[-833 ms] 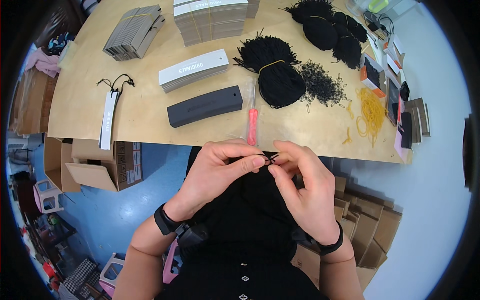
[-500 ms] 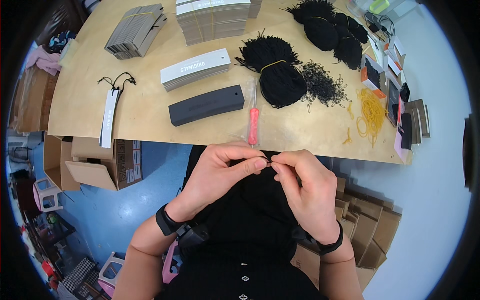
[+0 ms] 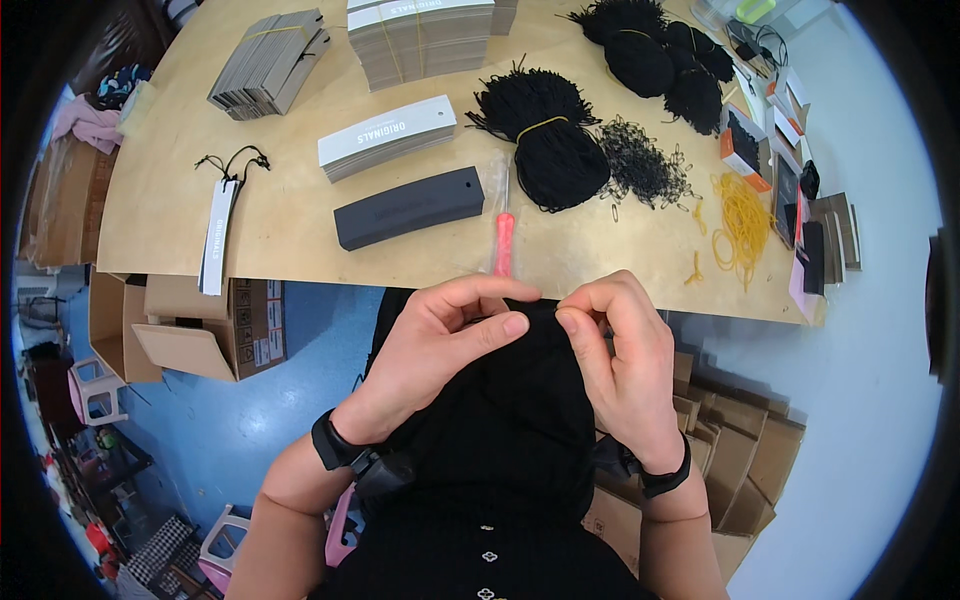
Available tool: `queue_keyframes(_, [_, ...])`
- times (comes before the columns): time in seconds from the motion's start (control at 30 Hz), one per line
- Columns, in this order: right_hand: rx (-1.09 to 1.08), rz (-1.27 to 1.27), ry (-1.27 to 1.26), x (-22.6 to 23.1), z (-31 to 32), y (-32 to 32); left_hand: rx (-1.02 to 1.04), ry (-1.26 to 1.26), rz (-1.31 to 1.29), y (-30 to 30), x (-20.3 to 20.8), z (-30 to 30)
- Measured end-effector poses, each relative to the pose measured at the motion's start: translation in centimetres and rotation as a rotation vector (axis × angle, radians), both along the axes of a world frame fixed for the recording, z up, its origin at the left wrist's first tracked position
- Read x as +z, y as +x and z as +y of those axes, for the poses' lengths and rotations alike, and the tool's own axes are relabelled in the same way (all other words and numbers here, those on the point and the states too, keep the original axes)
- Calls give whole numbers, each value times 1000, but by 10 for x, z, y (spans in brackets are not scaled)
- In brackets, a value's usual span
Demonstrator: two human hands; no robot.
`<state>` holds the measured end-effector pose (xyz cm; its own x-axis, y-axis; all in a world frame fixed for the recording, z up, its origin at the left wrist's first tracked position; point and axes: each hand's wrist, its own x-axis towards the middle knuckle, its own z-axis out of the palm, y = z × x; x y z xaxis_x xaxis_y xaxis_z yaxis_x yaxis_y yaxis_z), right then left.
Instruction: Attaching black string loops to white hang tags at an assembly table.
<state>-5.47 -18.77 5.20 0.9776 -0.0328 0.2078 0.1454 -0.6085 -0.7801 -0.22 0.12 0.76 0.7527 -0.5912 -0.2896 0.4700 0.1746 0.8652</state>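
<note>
The tool handle is pinkish red, the cord bundle black, the floor blue

Centre of frame: left hand thumb and forefinger now parted, earlier pinched together at black cord. Right hand shifted slightly rightward; fingertip gap between hands wider.

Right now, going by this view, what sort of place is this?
Likely a small workshop or packing room, though no sign settles it: a big table carries rubber-banded card stacks, a bundle of black cords and a heap of small dark pins.
</note>
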Motion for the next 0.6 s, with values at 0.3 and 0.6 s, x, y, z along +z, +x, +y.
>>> queue_keyframes(0.3, [58,13,48,-1,-1,-2,63,-9,-34,-4,4,-12])
queue_keyframes(0.6, [154,-159,-169,5,-16,3,44,-52,89,-1,1,-7])
